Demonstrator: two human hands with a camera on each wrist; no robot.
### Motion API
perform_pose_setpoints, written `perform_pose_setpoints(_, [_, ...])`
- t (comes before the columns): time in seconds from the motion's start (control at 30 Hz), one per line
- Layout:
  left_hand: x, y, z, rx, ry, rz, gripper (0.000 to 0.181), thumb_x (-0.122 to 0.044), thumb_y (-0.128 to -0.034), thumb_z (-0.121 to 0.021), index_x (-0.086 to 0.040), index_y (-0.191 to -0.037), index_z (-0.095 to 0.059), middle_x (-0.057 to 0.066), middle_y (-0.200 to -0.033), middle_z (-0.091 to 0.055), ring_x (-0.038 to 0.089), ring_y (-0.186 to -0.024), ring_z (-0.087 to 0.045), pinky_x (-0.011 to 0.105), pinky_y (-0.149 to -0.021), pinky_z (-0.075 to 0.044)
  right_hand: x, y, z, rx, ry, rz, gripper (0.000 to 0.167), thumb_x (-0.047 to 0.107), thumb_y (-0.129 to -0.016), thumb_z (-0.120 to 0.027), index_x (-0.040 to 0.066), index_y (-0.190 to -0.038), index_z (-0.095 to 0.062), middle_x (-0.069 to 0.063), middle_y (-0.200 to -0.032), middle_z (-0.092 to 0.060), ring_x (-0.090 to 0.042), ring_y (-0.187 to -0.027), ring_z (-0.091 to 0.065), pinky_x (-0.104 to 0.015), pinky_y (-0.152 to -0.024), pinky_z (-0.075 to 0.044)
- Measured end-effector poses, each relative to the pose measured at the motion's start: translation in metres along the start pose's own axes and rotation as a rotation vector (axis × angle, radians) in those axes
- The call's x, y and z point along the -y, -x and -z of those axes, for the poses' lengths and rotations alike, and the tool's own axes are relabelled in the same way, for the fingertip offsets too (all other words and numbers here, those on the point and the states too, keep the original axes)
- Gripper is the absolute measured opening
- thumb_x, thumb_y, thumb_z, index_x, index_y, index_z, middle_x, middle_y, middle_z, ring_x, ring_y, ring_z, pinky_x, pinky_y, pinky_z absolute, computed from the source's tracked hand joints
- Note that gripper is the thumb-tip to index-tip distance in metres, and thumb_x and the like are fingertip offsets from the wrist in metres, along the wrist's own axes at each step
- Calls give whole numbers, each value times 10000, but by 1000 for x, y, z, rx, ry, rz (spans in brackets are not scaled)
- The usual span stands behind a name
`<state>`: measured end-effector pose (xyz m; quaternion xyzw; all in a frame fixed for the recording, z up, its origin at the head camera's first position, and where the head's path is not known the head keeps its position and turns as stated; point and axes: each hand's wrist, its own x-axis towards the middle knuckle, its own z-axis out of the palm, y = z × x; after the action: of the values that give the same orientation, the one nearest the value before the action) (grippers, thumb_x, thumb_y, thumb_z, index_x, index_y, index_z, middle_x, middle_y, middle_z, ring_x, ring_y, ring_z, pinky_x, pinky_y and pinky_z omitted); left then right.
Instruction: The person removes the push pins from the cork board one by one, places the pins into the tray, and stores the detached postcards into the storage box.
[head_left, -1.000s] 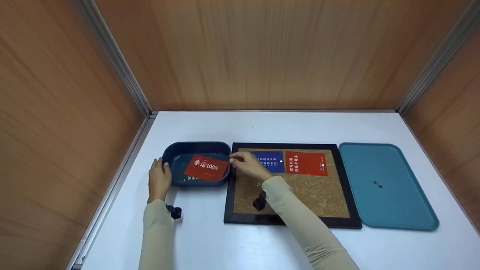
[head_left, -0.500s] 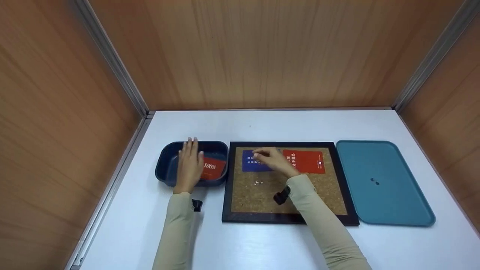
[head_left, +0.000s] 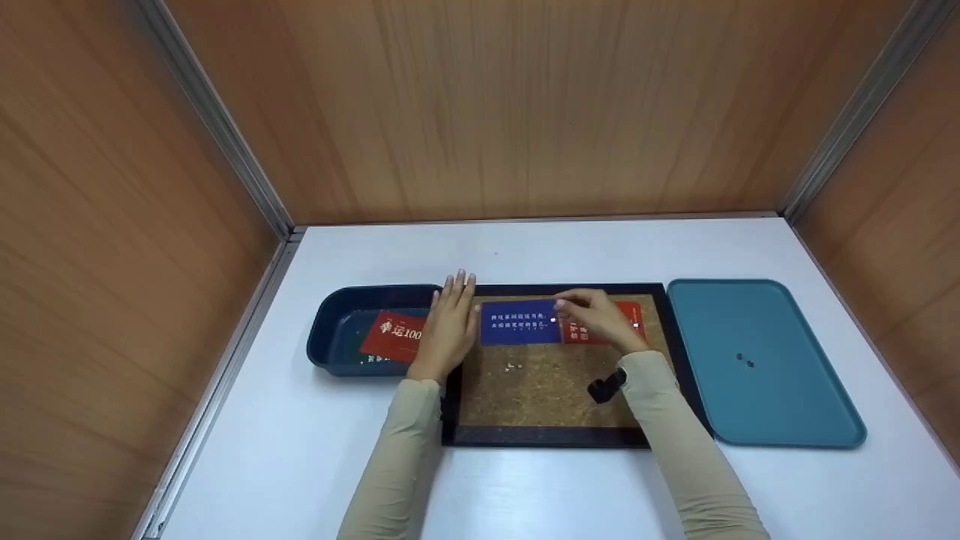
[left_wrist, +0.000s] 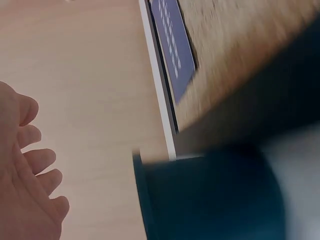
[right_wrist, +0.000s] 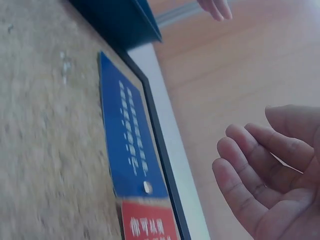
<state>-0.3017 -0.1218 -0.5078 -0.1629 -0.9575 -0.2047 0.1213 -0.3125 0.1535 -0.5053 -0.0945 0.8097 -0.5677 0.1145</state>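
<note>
My left hand (head_left: 448,326) is held over the gap between the dark blue bin (head_left: 324,352) and the framed cork board (head_left: 555,401), its fingers straight. A red card with white lettering (head_left: 386,337) lies in the bin, partly covered by that hand. On the board is a blue card (head_left: 517,322), with a white pushpin (right_wrist: 147,187) at its right end. My right hand (head_left: 600,316) hovers above a second red card (right_wrist: 145,225), close to that pin. In the right wrist view its fingers are loosely bent, thumb apart, with nothing between them.
To the right lies a teal tray (head_left: 780,397) with two small dark items (head_left: 745,361) on it. Several tiny white pieces (head_left: 513,367) rest on the cork. Wood-grain walls (head_left: 480,112) enclose the white table (head_left: 300,465) at the back and sides.
My left hand has moved right from the bin's left side, across it to the board's edge. My right hand has moved right from the bin's right rim, across the blue card.
</note>
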Motion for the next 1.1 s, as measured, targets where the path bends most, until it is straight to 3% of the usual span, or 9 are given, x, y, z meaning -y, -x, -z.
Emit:
perform_pose_setpoints(0.63, [-69,-14,-49,197,-16,-182,529,-343,-1057,-315,-133,-1536,-239,53,-1608,-200,233,-1489,-178,398,-1221,-144,-30,22,56,-82,47,-58,498,326,-994,-526,-43,-1327,-525,-262,-1272,-587,-412,-1157,-578,-515,-972,-490])
perform_pose_setpoints(1.1, [-107,-21,-83,312,-19,-284,497,-280,-1049,-363,-102,-1511,-311,79,-1574,-287,240,-1466,-251,426,-1183,-271,-59,35,86,-139,61,-135,638,420,-967,-532,-62,-1380,-461,-296,-1271,-560,-405,-1155,-569,-512,-985,-485])
